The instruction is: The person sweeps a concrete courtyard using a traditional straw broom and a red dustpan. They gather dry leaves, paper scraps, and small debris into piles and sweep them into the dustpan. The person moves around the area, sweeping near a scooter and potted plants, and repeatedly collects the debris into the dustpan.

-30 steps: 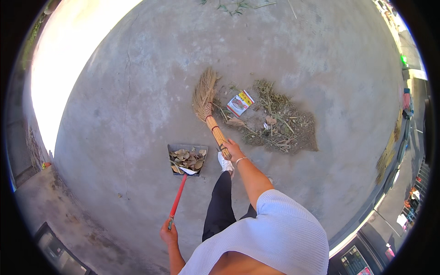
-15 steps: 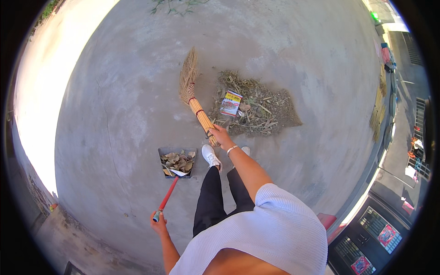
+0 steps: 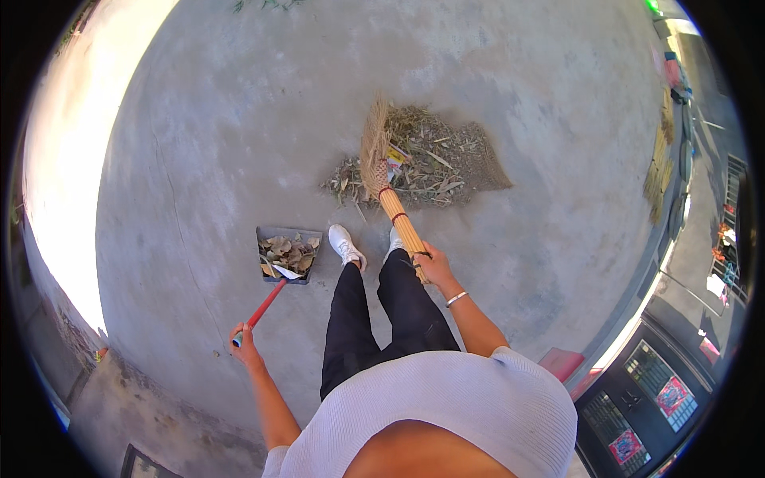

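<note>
My right hand (image 3: 431,264) is closed around the bundled handle of a straw broom (image 3: 397,213). The broom's bristles rest on the left part of a pile of dry leaves and dirt (image 3: 454,163). A colourful printed packet (image 3: 396,157) lies in the pile, partly hidden by the broom. My left hand (image 3: 245,344) grips the end of the red handle of a dustpan (image 3: 268,303). The grey pan sits on the floor to the left of my feet, holding brown dry leaves (image 3: 288,253) and a white scrap near the handle.
My white shoes (image 3: 346,244) stand on the concrete floor between dustpan and pile. Bright sunlight falls along the far left. More straw brooms (image 3: 660,171) lean at the right edge. A dark double door (image 3: 641,398) is at the lower right, near a red object (image 3: 561,364).
The broom has swung right, from beside the pile onto its left part, now covering some of the packet. Some debris has spread leftward. The left hand and dustpan appear a little further left.
</note>
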